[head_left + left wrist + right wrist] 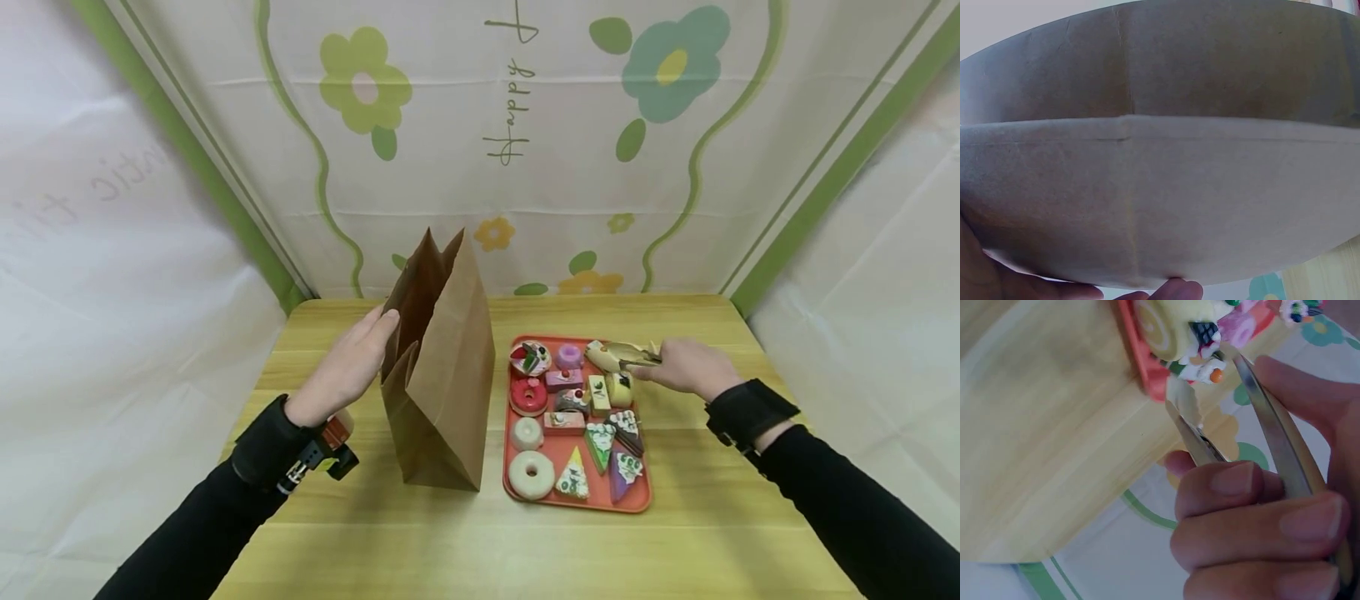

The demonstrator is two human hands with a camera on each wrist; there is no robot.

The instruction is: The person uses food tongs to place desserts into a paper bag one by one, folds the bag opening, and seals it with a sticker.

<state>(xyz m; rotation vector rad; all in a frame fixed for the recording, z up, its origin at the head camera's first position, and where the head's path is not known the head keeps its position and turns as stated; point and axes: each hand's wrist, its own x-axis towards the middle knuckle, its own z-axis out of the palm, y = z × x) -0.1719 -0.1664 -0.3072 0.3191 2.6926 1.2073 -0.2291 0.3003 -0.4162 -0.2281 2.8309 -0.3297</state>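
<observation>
An upright brown paper bag (450, 392) stands on the table with its top spread apart. My left hand (348, 362) holds the bag's left side near the rim; its fingertips (1175, 290) show at the paper's edge in the left wrist view. My right hand (686, 367) grips gold-coloured tongs (633, 353) over the far right corner of a red tray (641, 498). In the right wrist view the tongs' tips stand apart, around a small white-topped toy pastry (1210, 372) with an orange dot. Whether they touch it, I cannot tell.
Several toy sweets fill the tray, among them a white donut (532, 475), a pink donut (528, 397), a swiss roll (620, 389) and a purple cake slice (625, 473). A wooden table (360, 542) lies underneath. Printed cloth (450, 167) hangs behind it.
</observation>
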